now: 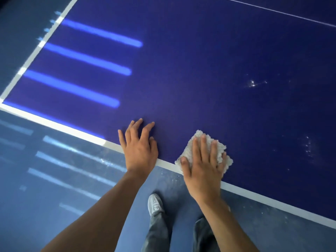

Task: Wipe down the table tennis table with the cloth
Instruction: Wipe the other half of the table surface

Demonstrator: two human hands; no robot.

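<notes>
Grey trouser legs and a pale shoe [154, 204] stand on the blue floor [54, 179] at bottom centre. Above them, the right hand [201, 166] presses flat, fingers straight, on the fluffy off-white cloth [199, 136], which lies over the white edge line of the dark blue table tennis table [200, 70], lower centre-right. The left hand [139, 148] rests near it, fingers spread, holding nothing, fingertips on the tabletop.
</notes>
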